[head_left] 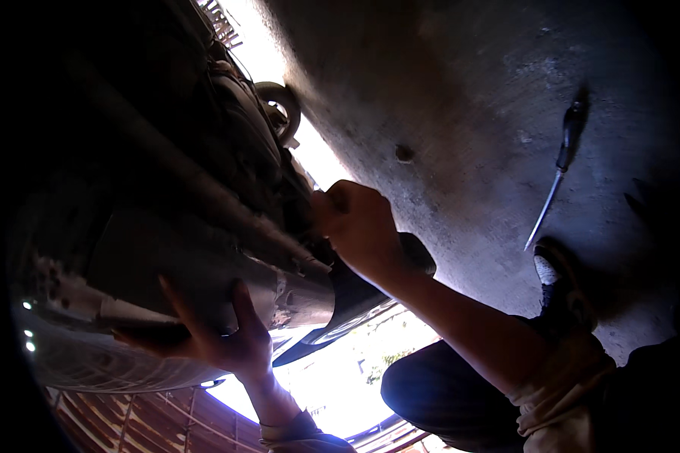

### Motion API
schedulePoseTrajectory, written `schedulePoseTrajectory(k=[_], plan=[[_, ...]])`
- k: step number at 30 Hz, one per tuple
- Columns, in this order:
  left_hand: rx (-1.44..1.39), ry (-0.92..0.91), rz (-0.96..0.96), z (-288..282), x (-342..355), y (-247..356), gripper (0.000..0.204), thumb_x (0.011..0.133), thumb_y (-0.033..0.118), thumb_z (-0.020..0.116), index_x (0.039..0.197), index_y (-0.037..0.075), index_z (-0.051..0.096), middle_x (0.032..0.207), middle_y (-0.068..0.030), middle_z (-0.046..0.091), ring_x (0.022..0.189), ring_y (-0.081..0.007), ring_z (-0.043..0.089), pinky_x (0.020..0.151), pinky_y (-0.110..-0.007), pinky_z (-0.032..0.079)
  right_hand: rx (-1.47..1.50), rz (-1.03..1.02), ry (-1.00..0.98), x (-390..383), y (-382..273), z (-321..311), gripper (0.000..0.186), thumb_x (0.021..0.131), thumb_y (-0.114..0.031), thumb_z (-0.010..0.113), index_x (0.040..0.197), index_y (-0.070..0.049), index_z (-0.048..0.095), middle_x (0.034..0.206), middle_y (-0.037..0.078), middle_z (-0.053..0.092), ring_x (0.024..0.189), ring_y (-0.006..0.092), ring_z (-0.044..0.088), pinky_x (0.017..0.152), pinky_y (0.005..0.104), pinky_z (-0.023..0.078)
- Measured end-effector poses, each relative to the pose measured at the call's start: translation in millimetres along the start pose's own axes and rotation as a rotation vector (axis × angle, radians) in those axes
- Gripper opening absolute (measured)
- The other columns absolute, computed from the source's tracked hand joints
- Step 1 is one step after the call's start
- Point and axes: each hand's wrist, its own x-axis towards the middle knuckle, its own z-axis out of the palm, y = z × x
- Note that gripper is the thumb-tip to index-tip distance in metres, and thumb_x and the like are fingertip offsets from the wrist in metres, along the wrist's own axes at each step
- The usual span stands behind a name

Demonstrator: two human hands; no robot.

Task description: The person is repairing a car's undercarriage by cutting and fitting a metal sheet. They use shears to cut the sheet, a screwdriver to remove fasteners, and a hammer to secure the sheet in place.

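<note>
My left hand (230,341) is spread against the lower edge of a curved, shiny car body panel (121,374), its thumb up and fingers apart, holding nothing. Above it a dark flat plate (177,253) runs along the vehicle's underside. My right hand (359,226) is closed, fingers curled, beside the end of a dusty long bar (261,226) by the car's underbody. Whatever those fingers hold, if anything, is hidden in shadow.
On the concrete floor (476,151) to the right lies a screwdriver (564,155) with a dark handle, near my shoe (548,268). A small dark lump (404,154) sits on the floor. A wheel (283,113) shows farther off. Slatted metal bars (151,419) run along the bottom.
</note>
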Motion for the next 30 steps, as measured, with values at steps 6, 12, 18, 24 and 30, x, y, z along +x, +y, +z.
schedulePoseTrajectory(k=[6,12,18,24,30], plan=[[0.036,0.018,0.043,2,-1,-2,0.074,0.076,0.065,0.056,0.137,0.024,0.046,0.150,-0.0238,0.003,0.139,-0.0441,-0.001,0.106,-0.065,0.014,-0.416,-0.370,0.479,13,-9,-75,0.023,0.089,-0.023,0.056,0.085,-0.002,0.063,0.070,0.015,0.064,0.062,0.0241,0.064,0.058,0.0356,0.049],[0.032,0.055,0.008,5,-3,0,0.073,0.077,0.070,0.050,0.137,0.029,0.045,0.151,-0.0232,0.008,0.139,-0.0437,0.001,0.107,-0.064,0.006,-0.467,-0.542,0.850,-6,-24,-163,0.023,0.092,-0.023,0.056,0.096,-0.001,0.062,0.081,0.011,0.067,0.066,0.0169,0.064,0.059,0.0295,0.049],[-0.005,0.117,0.006,1,0,7,0.068,0.082,0.071,0.042,0.135,0.030,0.048,0.150,-0.0229,0.013,0.138,-0.0473,0.006,0.103,-0.069,0.005,-0.840,-0.706,1.215,-25,-2,-221,0.027,0.087,-0.023,0.064,0.105,-0.005,0.058,0.095,0.011,0.061,0.080,0.0192,0.061,0.064,0.0307,0.049],[0.011,0.107,0.015,6,-2,4,0.074,0.077,0.074,0.046,0.137,0.031,0.046,0.151,-0.0232,0.011,0.139,-0.0443,0.004,0.106,-0.065,0.006,-1.439,-0.434,1.068,-35,21,-240,0.049,0.082,-0.027,0.068,0.119,-0.002,0.047,0.098,0.016,0.057,0.087,0.0265,0.060,0.066,0.0377,0.052],[-0.020,0.136,0.060,5,1,-3,0.067,0.082,0.069,0.045,0.135,0.030,0.048,0.150,-0.0243,0.013,0.137,-0.0471,0.007,0.106,-0.065,0.008,-1.374,-0.425,0.875,-28,37,-228,0.052,0.082,-0.027,0.067,0.121,-0.001,0.045,0.092,0.017,0.061,0.080,0.0302,0.063,0.064,0.0405,0.053]])
